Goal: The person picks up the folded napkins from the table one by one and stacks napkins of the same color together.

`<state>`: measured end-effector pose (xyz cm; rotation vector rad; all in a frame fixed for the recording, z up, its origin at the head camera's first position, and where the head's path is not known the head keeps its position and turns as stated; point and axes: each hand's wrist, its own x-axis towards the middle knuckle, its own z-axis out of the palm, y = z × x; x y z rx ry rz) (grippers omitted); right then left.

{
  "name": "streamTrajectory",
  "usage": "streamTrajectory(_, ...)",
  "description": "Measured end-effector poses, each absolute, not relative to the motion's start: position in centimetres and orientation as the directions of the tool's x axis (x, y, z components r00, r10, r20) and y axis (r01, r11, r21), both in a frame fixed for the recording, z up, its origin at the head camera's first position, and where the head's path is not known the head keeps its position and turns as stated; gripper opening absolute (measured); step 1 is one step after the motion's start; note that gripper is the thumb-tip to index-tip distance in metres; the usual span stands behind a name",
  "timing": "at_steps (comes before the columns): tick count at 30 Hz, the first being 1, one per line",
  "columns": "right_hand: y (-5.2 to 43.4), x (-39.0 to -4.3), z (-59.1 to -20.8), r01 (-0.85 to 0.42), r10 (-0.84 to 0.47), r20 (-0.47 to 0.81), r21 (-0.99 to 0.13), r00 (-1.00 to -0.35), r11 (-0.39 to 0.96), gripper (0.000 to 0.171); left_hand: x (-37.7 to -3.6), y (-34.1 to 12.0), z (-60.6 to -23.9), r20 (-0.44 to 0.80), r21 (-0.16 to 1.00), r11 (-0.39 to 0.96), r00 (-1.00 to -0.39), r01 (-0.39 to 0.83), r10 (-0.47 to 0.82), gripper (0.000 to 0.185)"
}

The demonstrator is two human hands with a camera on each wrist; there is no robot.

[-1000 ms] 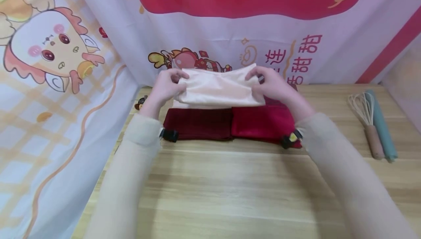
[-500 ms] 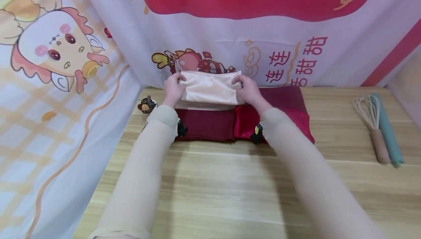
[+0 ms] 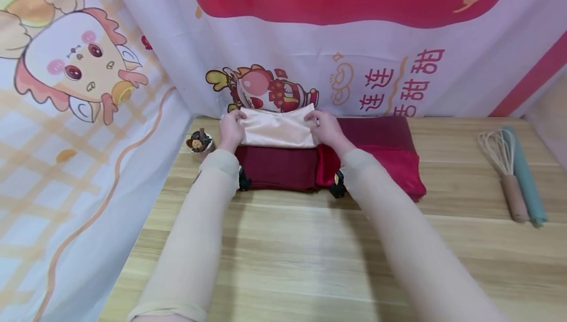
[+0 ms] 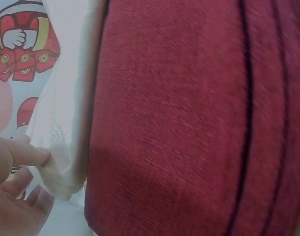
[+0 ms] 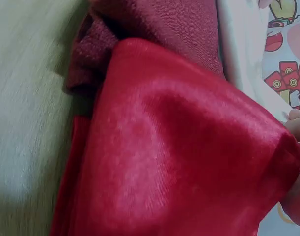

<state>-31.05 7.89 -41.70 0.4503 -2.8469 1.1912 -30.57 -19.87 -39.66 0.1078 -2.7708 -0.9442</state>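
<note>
A folded cream cloth (image 3: 278, 129) lies at the back of the table, its far edge lifted toward the printed curtain. My left hand (image 3: 232, 130) pinches its left end; the left wrist view shows thumb and fingers of that hand (image 4: 17, 182) on the cloth's corner. At the other end, my right hand (image 3: 330, 129) pinches the right corner. In front lies a folded dark red cloth (image 3: 279, 167), stacked in layers. Beside it is a shiny red cloth (image 5: 174, 147), its edge raised near my right hand. The right forearm partly hides it in the head view.
A maroon cloth (image 3: 378, 132) lies behind the shiny red one. Left of the cloths stands a small pot with a figurine (image 3: 200, 143). A whisk (image 3: 505, 169) and a teal roll (image 3: 527, 184) lie at the right. The curtain (image 3: 283, 41) hangs behind the table.
Both hands have brought the cream cloth left and down from above the red cloths to the back left spot. The small pot and the maroon cloth have come into fuller view.
</note>
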Motion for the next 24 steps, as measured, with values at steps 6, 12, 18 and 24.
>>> streamTrajectory(6, 8.3, -30.6, -40.7, -0.292, -0.285, 0.114, -0.616, -0.952, 0.731, 0.037, -30.7, -20.3, -39.6, 0.202, 0.594, 0.805, -0.967, -0.006, -0.156, 0.036)
streamTrajectory(12, 8.4, -28.6, -38.4, -0.351, -0.344, 0.119, -0.546, -0.931, 0.761, 0.038, -29.7, -20.1, -37.7, 0.291, 0.667, 0.74, -0.945, 0.088, -0.15, 0.033)
streamTrajectory(18, 8.2, -25.1, -37.7, -0.469, -0.447, 0.193, -0.58, -0.874, 0.666, 0.041, -26.0, -20.2, -36.2, 0.234, 0.792, 0.603, -0.96, 0.097, -0.153, 0.031)
streamTrajectory(24, 7.8, -21.6, -39.2, -0.423, -0.45, 0.151, -0.678, -0.88, 0.601, 0.045, -22.4, -21.0, -37.8, 0.142, 0.834, 0.551, -0.98, 0.042, -0.14, 0.035)
